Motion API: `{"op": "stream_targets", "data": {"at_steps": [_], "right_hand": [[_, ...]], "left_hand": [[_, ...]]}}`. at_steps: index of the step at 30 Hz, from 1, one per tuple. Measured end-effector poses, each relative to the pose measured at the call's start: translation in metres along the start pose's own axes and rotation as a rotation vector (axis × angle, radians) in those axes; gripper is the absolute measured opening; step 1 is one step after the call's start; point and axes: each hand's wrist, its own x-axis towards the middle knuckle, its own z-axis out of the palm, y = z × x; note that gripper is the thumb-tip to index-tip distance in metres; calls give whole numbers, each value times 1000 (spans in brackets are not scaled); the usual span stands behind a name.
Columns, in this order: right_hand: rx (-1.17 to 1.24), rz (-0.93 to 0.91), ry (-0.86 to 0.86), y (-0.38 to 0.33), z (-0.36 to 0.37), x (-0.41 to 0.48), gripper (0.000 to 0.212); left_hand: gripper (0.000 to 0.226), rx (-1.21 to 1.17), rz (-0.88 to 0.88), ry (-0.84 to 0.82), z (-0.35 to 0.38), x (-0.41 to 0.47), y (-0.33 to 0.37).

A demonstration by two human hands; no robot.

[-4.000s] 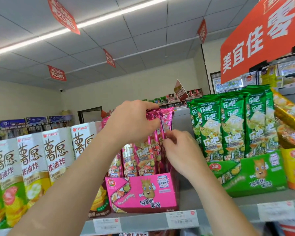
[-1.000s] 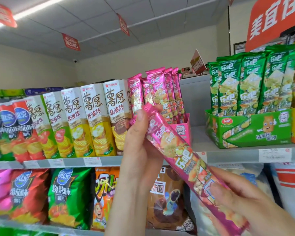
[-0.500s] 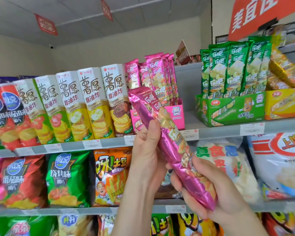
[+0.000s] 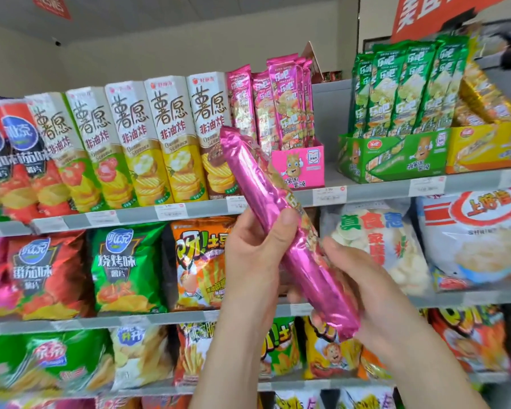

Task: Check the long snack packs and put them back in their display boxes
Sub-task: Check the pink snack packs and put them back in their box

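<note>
room: pink display box [image 4: 303, 168] on shelf edge [image 4: 381, 188], gap beside | pack: pink snack pack [image 4: 281, 228] tilted, glossy | left hand [image 4: 252, 261], right hand [image 4: 363, 287] gripping it

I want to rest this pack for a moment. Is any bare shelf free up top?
One bare strip of grey top shelf lies between the pink cardboard display box and the green cardboard display box. Left of the pink box, tall white crisp cartons stand packed. Both lower shelves are crammed with bags.
</note>
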Motion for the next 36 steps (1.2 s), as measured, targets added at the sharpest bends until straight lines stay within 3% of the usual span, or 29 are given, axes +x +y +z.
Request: {"op": "stream_targets", "data": {"at_steps": [1, 3, 5, 7, 10, 15, 25, 30, 36], "right_hand": [[64, -2, 35, -2, 0, 1, 41], [-91, -143, 55, 5, 1, -10, 54], [-292, -264, 198, 8, 6, -8, 41], [-287, -351, 284, 9, 17, -7, 28], [-230, -359, 354, 14, 26, -9, 17], [-188, -330, 381, 14, 28, -7, 19], [-108, -321, 240, 16, 23, -17, 33], [-109, -320, 287, 21, 25, -18, 44], [-145, -430, 461, 24, 30, -13, 34]], "left_hand": [[32, 7, 25, 32, -2, 0, 0], [22, 5, 77, 82, -3, -2, 3], [23, 10, 116, 105, -3, -3, 3], [25, 6, 105, 80, -1, -6, 4], [32, -28, 55, 33, -2, -8, 4], [40, -19, -30, -76, -8, -13, 4], [20, -122, 66, 105, -20, -8, 9], [27, -174, 48, 132, -24, -5, 8], [43, -252, -19, 52, -25, -3, 5]]}}
